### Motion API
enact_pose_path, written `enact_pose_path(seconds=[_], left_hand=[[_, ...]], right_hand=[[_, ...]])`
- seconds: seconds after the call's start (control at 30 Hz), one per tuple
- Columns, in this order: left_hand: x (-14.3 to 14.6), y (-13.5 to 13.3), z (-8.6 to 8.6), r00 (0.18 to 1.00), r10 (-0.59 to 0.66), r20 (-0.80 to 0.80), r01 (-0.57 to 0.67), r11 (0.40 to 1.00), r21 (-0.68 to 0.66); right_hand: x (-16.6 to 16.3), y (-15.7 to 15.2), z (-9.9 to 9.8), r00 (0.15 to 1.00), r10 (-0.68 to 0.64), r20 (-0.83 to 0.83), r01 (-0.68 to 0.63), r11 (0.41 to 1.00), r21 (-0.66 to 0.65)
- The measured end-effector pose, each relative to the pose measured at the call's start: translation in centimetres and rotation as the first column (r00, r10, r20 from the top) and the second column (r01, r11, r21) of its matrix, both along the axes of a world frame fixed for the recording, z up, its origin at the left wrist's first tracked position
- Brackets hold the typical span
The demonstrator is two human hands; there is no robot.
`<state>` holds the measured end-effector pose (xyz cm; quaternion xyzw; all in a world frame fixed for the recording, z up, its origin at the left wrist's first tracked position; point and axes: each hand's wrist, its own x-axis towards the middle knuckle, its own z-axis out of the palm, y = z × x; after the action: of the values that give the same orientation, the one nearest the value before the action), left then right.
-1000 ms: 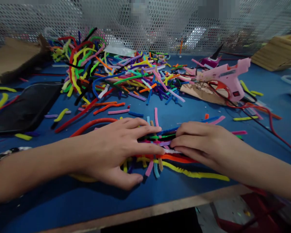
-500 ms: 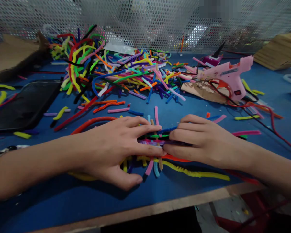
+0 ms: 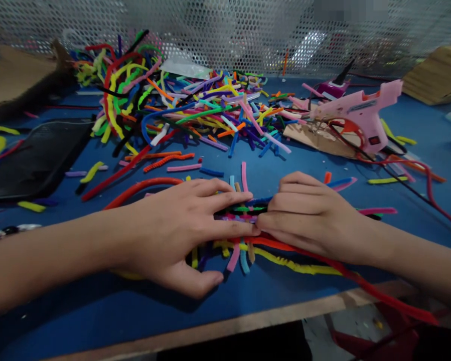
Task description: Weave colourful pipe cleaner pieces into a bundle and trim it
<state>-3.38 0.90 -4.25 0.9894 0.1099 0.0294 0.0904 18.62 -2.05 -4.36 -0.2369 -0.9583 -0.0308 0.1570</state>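
Crossing pipe cleaners lie in a woven strip on the table, partly hidden beneath my hands. My left hand (image 3: 183, 225) rests flat over the strip with fingers spread and thumb out to the side. Closed beside its index fingertip, my right hand (image 3: 311, 215) pinches a red pipe cleaner (image 3: 383, 296), which trails past the table's front edge; its fingertips are partly hidden. An orange pipe cleaner (image 3: 272, 243) and a yellow pipe cleaner (image 3: 300, 267) run along the near side. Short upright ones, including a pink pipe cleaner (image 3: 244, 175), cross between my hands.
A tangled heap of pipe cleaners (image 3: 206, 110) covers the back of the blue table (image 3: 97, 321). A pink glue gun (image 3: 360, 118) lies on cardboard at right, its cord running forward. A black tray-like object (image 3: 40, 155) is at left. Perforated metal (image 3: 217, 35) stands behind.
The red pipe cleaner under my right hand now shows more of its length toward the lower right. My right fingers are curled slightly tighter; my left hand stays pressed in place.
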Motion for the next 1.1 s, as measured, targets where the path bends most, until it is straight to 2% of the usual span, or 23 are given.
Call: enact_pose_path(seconds=[0.17, 0.33, 0.47, 0.57, 0.77, 0.9, 1.0, 1.1], left_hand=[[0.0, 0.1, -0.2, 1.000, 0.015, 0.010, -0.015, 1.000, 0.001], [0.0, 0.3, -0.3, 1.000, 0.011, 0.007, -0.011, 1.000, -0.029], [0.0, 0.3, -0.2, 1.000, 0.026, -0.004, -0.026, 0.999, -0.044], [0.1, 0.2, -0.1, 1.000, 0.027, -0.004, -0.027, 0.999, -0.044], [0.3, 0.3, 0.0, 0.999, 0.013, -0.034, -0.014, 1.000, -0.026], [0.2, 0.3, -0.1, 0.999, 0.018, -0.041, -0.018, 1.000, -0.014], [0.2, 0.3, -0.2, 0.999, 0.022, -0.028, -0.022, 1.000, -0.009], [0.2, 0.3, -0.2, 0.999, 0.028, -0.030, -0.028, 1.000, -0.002]], right_hand=[[0.2, -0.1, -0.2, 1.000, -0.010, -0.006, 0.010, 1.000, -0.016], [0.6, -0.6, -0.1, 0.997, -0.075, 0.012, 0.076, 0.979, -0.192], [0.9, -1.3, -0.1, 0.992, -0.123, -0.014, 0.117, 0.965, -0.233], [0.9, -1.8, 0.1, 0.987, -0.160, -0.013, 0.154, 0.965, -0.214], [0.6, -2.9, 0.9, 0.971, -0.214, 0.110, 0.219, 0.975, -0.038], [0.7, -2.9, 1.1, 0.967, -0.233, 0.106, 0.242, 0.966, -0.086], [0.7, -2.4, 0.8, 0.974, -0.219, 0.063, 0.225, 0.966, -0.125], [0.4, -1.9, 0.5, 0.984, -0.146, 0.101, 0.148, 0.989, -0.012]])
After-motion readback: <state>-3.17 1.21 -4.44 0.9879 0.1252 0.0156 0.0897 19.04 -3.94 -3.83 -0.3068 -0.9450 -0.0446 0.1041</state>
